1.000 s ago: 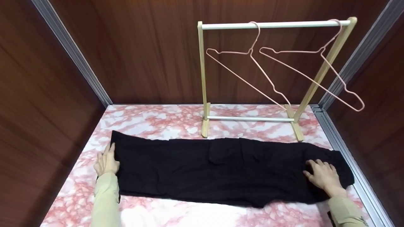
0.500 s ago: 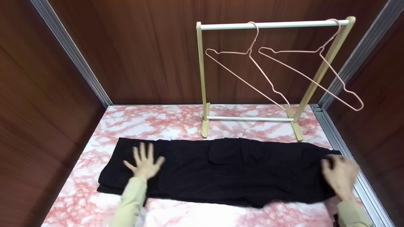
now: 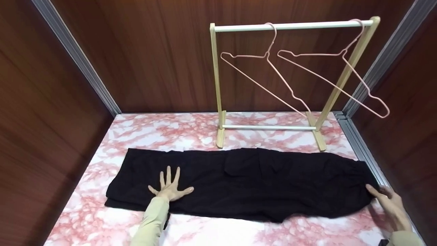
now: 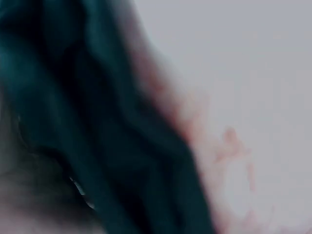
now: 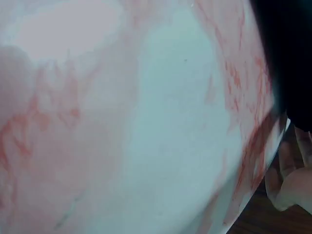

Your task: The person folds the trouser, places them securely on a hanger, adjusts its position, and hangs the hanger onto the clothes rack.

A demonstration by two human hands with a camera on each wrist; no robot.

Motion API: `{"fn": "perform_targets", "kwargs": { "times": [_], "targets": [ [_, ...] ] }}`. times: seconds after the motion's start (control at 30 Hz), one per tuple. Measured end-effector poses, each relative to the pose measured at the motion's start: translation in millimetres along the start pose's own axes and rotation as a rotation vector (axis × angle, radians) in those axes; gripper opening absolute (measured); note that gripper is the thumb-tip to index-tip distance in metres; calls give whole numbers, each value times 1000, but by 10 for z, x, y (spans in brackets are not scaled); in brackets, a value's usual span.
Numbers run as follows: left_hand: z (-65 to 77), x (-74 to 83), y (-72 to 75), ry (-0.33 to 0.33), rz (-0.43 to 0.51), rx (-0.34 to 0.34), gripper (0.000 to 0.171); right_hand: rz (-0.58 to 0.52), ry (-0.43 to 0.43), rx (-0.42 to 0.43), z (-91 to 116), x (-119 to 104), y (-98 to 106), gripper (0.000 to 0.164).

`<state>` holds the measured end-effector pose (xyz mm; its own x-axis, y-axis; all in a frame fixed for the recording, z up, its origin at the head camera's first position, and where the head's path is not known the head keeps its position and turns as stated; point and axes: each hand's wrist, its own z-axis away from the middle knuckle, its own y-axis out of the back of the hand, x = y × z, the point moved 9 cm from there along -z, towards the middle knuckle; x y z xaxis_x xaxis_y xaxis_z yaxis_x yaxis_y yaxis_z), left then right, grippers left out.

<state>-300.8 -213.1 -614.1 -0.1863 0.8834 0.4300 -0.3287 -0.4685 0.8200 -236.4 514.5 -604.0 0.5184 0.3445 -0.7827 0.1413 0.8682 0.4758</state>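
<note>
A pair of black trousers [image 3: 245, 191], folded lengthwise, lies flat across the table, a flapped pocket showing near its middle. My left hand [image 3: 170, 188] rests on the left part of the cloth with the fingers spread wide. At the gathered right end, my right hand [image 3: 391, 203] pinches the edge, thumb on top and the other fingers partly hidden at the rim. The right wrist view catches the fingers of that hand [image 5: 295, 183] below the dark cloth [image 5: 292, 53]. Blurred dark cloth [image 4: 112, 136] fills the left side of the left wrist view; no fingers show there.
Behind the trousers stands a wooden rack [image 3: 220, 136] with a white top rail. Two pink hangers [image 3: 251, 77] hang from it. The table [image 3: 153, 133] has a pink-and-white marbled top. Brown panels [image 3: 164, 68] with metal corner strips [image 3: 78, 61] enclose it.
My left hand has gone from the left hem onto the cloth, moving right, and the raised left corner now lies flat. My right hand has moved right, from the cloth's top to its end.
</note>
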Motion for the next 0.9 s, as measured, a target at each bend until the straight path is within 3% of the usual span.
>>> {"fn": "perform_targets", "kwargs": {
  "times": [0.03,0.13,0.2,0.33,0.4,0.47,0.53,0.6,0.67,0.73,0.8,0.9],
  "targets": [
    [-5,-7,-6,2,0,-3,112,-7,42,28,-3,-30,0,85],
    [-12,-13,-6,6,-2,-5,113,-23,209,137,35,-179,13,43],
    [-11,-2,-2,7,-1,-7,112,-103,276,198,80,-253,26,23],
    [0,9,-8,14,-1,-14,111,-346,376,185,141,-391,13,27],
    [3,13,-9,16,0,-17,111,-349,454,160,158,-482,6,32],
    [3,13,-11,16,-2,-18,111,-237,504,124,160,-542,-10,40],
    [2,17,-7,16,-2,-18,112,-65,495,89,146,-555,-30,54],
    [3,17,-3,17,-2,-19,112,98,420,21,105,-504,-68,68],
    [0,13,-5,20,-2,-23,112,190,332,-32,57,-421,-80,77],
    [-14,2,-16,20,1,-25,112,213,264,-74,15,-356,-85,83],
    [-38,-11,-32,20,6,-24,113,242,245,-29,-17,-335,-48,82],
    [-78,-48,-74,27,4,-34,115,199,241,53,-21,-357,5,79]
  ]
}}
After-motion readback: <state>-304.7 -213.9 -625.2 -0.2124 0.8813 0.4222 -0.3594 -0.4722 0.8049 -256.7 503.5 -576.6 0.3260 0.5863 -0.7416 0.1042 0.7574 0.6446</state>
